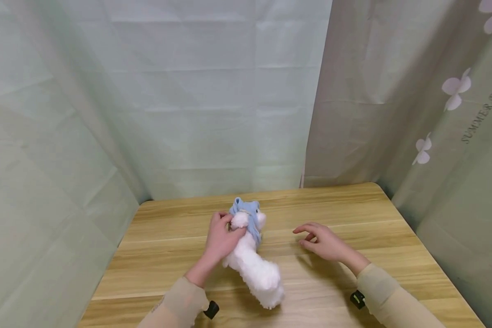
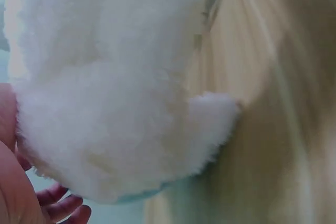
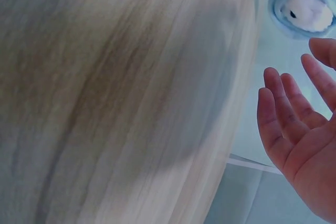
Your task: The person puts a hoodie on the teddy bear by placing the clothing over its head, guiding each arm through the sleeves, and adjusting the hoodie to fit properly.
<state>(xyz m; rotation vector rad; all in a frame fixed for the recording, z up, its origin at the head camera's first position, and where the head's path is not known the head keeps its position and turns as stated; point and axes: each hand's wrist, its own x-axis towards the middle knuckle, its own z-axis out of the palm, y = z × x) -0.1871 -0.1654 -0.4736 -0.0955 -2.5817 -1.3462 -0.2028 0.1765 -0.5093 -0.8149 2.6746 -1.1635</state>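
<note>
A fluffy white plush toy (image 1: 256, 273) with a long body wears a light blue hood (image 1: 252, 209). My left hand (image 1: 223, 237) grips it just behind the hood, thumb on one side and fingers on the other. White fur (image 2: 115, 103) fills much of the left wrist view, hiding part of that hand's grasp. To the toy's right, my right hand (image 1: 324, 241) hovers over the table with relaxed, slightly bent fingers and holds nothing. The toy's hooded face (image 3: 310, 11) shows at the top corner of the right wrist view, apart from the right hand's fingers.
The wood-grain table (image 1: 168, 255) has rounded far corners. Pale curtains (image 1: 213, 100) hang along its back and both sides, the right one printed with flowers and lettering. A small black device (image 1: 211, 310) sits by the left sleeve, another (image 1: 357, 299) by the right.
</note>
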